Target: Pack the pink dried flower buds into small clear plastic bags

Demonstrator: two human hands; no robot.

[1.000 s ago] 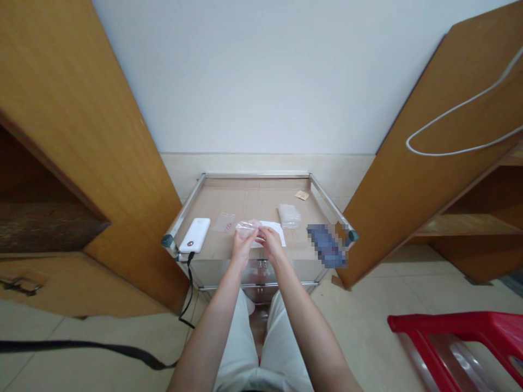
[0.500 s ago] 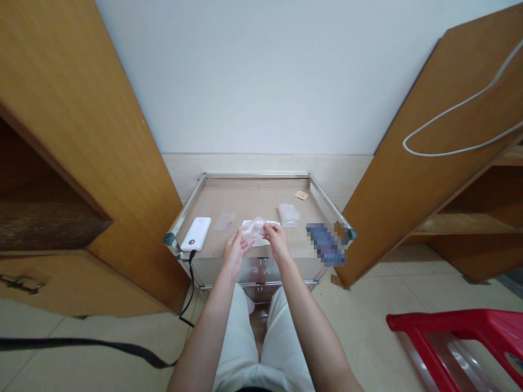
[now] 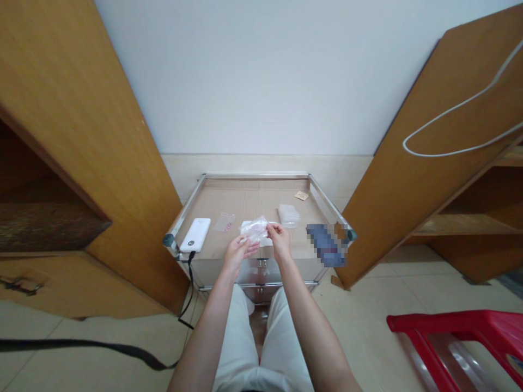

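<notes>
My right hand (image 3: pixel 279 238) pinches the right end of a crinkled clear plastic bag (image 3: pixel 254 228) between thumb and fingertips. Palm up with its fingers stretched out, my left hand (image 3: pixel 237 253) is just below the bag's left part; whether it touches the plastic I cannot tell. A white sheet (image 3: pixel 265 241) lies under the bag, partly covered by it and by my right hand. To the right of my hands rests a stack of clear plastic bags (image 3: pixel 289 216). On the left, a small clear bag with red marks (image 3: pixel 224 222) lies flat.
The metal-framed stand (image 3: pixel 257 176) carries a white power bank (image 3: pixel 196 235) with a black cable, a small beige card (image 3: pixel 301 195) and a blurred-out dark item (image 3: pixel 326 244). Wooden cabinets (image 3: pixel 134 179) flank it. A red stool (image 3: pixel 445 321) is at the lower right.
My left hand has slipped down from the bag, and its fingers have straightened. The bag has spread wider, still pinched in my right hand, which has shifted slightly right.
</notes>
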